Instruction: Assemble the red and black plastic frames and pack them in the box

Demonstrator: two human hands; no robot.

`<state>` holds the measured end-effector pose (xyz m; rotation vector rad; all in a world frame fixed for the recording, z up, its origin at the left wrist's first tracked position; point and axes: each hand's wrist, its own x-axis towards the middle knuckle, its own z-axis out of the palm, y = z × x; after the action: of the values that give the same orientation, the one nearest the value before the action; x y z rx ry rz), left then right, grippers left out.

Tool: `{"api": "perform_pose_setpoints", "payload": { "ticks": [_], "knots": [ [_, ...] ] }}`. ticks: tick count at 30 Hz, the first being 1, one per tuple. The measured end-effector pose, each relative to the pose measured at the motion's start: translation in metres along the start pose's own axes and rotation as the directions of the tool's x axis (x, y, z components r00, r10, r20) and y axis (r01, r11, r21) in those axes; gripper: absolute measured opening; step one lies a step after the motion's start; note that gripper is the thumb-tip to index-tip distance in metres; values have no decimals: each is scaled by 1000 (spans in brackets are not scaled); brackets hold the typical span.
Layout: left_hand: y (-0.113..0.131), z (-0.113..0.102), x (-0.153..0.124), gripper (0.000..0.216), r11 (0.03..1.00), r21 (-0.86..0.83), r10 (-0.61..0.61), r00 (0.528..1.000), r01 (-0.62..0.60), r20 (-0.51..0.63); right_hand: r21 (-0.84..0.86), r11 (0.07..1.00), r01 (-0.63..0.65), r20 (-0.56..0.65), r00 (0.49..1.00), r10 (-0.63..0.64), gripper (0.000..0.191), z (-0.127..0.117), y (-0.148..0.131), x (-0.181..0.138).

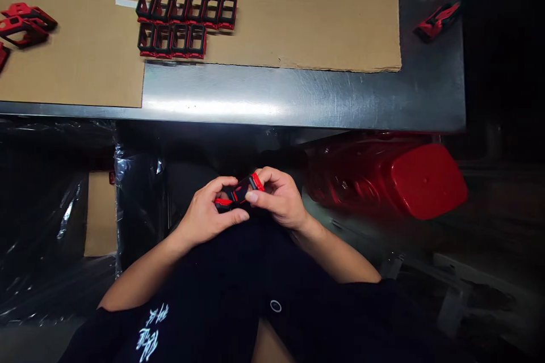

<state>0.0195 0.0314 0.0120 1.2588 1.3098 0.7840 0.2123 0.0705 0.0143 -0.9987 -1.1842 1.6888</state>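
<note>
Both hands meet over my lap, below the table's front edge. My left hand and my right hand are closed on one small black and red plastic part, each gripping an end with thumb and fingers. On the brown cardboard sheet above, several black and red frame-shaped parts stand in two neat rows. A few loose red and black parts lie at the sheet's far left.
The cardboard lies on a steel table. Another red and black part rests on the bare metal at the right. A red plastic stool lies under the table on the right. Black plastic wrap fills the lower left.
</note>
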Motion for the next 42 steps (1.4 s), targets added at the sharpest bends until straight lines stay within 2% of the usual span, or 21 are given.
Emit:
{"api": "perform_pose_setpoints", "payload": {
  "ticks": [1,2,4,5,7,10,12,13,14,16,18,19,20,22,24,28,31,34,37,42],
  "knots": [
    [-4,1,0,62,987,-138,-72,995,80,65,-168,974,152,48,988,-146,30,-2,-5,1],
    [-8,2,1,68,952,-276,-100,987,132,126,-324,897,300,132,953,-272,23,-4,-10,2],
    [-13,4,1,79,873,-466,-65,982,143,178,-525,668,527,333,850,-408,13,-7,-19,3],
    [-14,5,1,83,859,-500,-30,987,106,159,-576,562,594,413,805,-427,11,-8,-22,3],
    [-13,7,1,84,881,-472,40,996,4,84,-630,413,657,509,752,-420,13,-7,-25,4],
    [-14,7,1,83,919,-377,123,992,-119,-13,-653,327,683,547,724,-419,16,-1,-25,4],
    [-19,6,1,86,921,-354,154,986,-166,-63,-633,353,689,519,716,-467,9,3,-24,3],
    [-22,5,1,88,916,-358,163,983,-183,-88,-612,398,683,480,721,-500,6,5,-24,2],
    [-25,5,1,90,908,-369,171,979,-200,-109,-584,466,665,424,739,-523,10,6,-24,1],
    [-30,5,1,93,897,-384,182,974,-220,-132,-506,662,553,275,831,-483,17,6,-25,-2],
    [-34,5,0,94,904,-362,192,973,-227,-129,-389,868,309,133,951,-279,12,5,-24,-5],
    [-34,5,0,94,911,-340,201,972,-233,-125,-314,936,159,90,987,-137,9,4,-23,-5],
    [-34,6,0,93,917,-318,214,970,-241,-118,-238,971,18,69,998,-1,11,4,-22,-5],
    [-32,6,0,89,918,-278,261,958,-284,-116,-112,978,-174,71,981,183,20,4,-20,-4],
    [-29,6,0,83,905,-244,328,937,-348,-120,-46,968,-245,82,965,248,25,5,-17,-3],
    [-27,8,1,76,867,-172,447,882,-468,-147,-33,966,-256,76,963,258,22,7,-15,-1],
    [-29,9,1,77,847,-44,516,839,-530,-172,-77,963,-259,49,964,263,21,8,-16,-1],
    [-31,8,2,86,765,136,644,749,-630,-156,-152,949,-275,6,960,279,18,9,-20,-1],
    [-29,4,3,94,654,294,744,663,-697,-83,-225,933,-281,-17,958,285,14,10,-25,-2],
    [-22,1,3,87,575,379,787,617,-725,-13,-301,916,-265,-30,963,269,6,11,-32,-4]
  ]
}}
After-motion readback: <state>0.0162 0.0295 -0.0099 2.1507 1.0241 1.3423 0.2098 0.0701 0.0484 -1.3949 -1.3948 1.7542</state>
